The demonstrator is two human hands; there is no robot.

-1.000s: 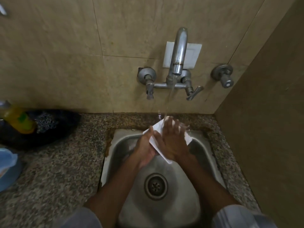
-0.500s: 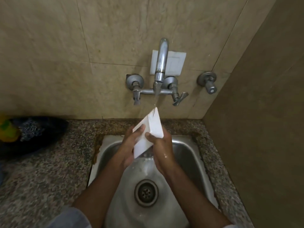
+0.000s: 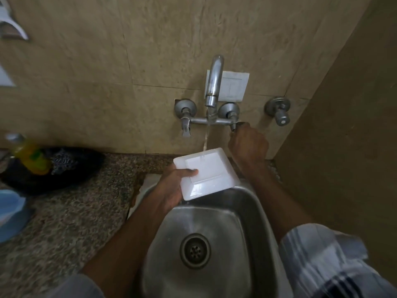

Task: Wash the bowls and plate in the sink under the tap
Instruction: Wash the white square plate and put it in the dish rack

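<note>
Left hand [image 3: 171, 190] grips the plate [image 3: 206, 173] at its near-left corner, thumb laid over the rim onto the flat inner face, the other fingers hidden beneath. Right hand [image 3: 248, 145] is curled round the right lever [image 3: 237, 125] of the tap [image 3: 213, 87], knuckles toward the camera.

That plate is white, square with rounded corners, a broad raised rim round a shallow square well. It is held tilted over the back edge of the sink [image 3: 242, 203], with the stream [image 3: 205, 145] landing near its far edge. It looks like glazed ceramic or hard melamine; which, I cannot tell. Either way it should be stiff, of moderate weight, and slick when wet, so a one-handed corner pinch is likely the weakest hold. A grip with the thumb on the rim and fingers spread under the base, nearer the middle of one side, would probably steady it better. If ceramic, a knock on the steel could chip it.

Brushed steel forms the basin, with a round perforated drain [image 3: 195, 251]. Speckled granite makes up the bench [image 3: 71, 211], and the wall is beige tile. A yellow bottle [image 3: 30, 155] stands blurred at the far left.
</note>
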